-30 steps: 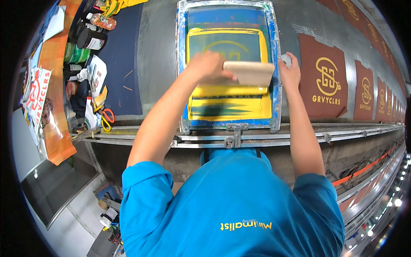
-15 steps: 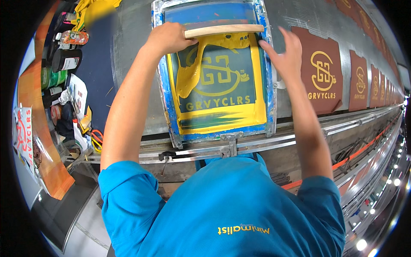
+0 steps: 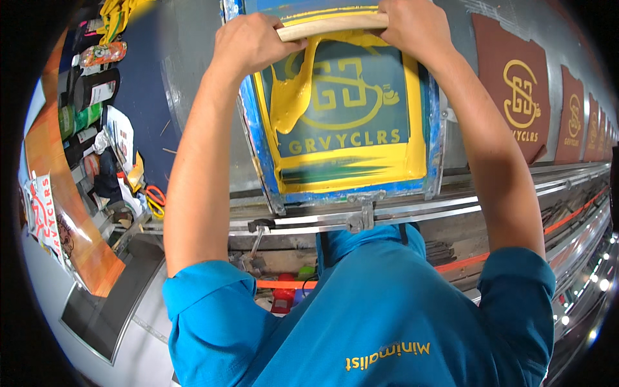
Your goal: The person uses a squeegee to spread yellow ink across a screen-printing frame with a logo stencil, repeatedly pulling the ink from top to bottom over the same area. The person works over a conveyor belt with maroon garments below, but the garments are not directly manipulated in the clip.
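Note:
At the far end of a blue-edged printing screen [image 3: 433, 132], my left hand [image 3: 255, 44] is closed round the left end of a squeegee [image 3: 332, 27] with a pale wooden handle. Its right end is gripped by my right hand [image 3: 418, 27]. Thick yellow ink [image 3: 291, 102] lies in a lump below my left hand and along the sides. A wide band of it covers the near end of the mesh. Between them, a looped emblem with lettering shows on the green stencil [image 3: 351, 97]. The squeegee's blade is mostly hidden behind the handle and ink.
Brown-red fabric pieces [image 3: 516, 84] with yellow prints lie in a row to the right. A metal rail [image 3: 309, 219] with a clamp [image 3: 361, 218] runs along the near edge. At left stand bottles [image 3: 103, 55], dark jars [image 3: 95, 88] and orange-handled scissors [image 3: 155, 198].
My right hand, open beside the frame before, has closed on the squeegee's right end. My left hand stays on its left end. The view has shifted a little.

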A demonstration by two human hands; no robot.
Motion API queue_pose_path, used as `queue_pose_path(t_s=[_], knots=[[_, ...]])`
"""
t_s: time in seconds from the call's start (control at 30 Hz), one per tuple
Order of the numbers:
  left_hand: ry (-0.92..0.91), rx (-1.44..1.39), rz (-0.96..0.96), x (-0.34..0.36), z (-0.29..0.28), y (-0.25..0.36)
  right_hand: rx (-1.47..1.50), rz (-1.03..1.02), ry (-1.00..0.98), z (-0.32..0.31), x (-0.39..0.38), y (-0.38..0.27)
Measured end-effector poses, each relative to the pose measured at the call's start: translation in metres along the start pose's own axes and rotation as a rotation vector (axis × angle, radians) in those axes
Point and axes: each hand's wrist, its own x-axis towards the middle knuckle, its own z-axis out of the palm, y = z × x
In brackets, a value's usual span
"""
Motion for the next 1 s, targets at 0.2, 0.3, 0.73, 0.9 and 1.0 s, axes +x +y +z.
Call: queue_pose_path(t_s=[0.2, 0.3, 0.73, 0.9, 1.0], knots=[[-0.004, -0.062, -0.034, -0.117, 0.041, 0.037, 0.044, -0.219, 0.203, 0.029, -0.120, -0.008], [-0.068, -0.055, -0.081, -0.198, 0.068, 0.064, 0.130, -0.242, 0.250, 0.044, -0.206, -0.027], [-0.282, -0.089, -0.003, -0.135, 0.004, 0.038, 0.159, -0.253, 0.096, -0.009, -0.145, -0.014], [-0.227, -0.010, 0.073, -0.027, -0.039, 0.009, 0.111, -0.100, 0.027, -0.030, -0.033, 0.002], [-0.221, 0.020, 0.023, 0.025, -0.036, -0.010, 0.079, -0.092, 0.011, -0.020, 0.022, 0.018]])
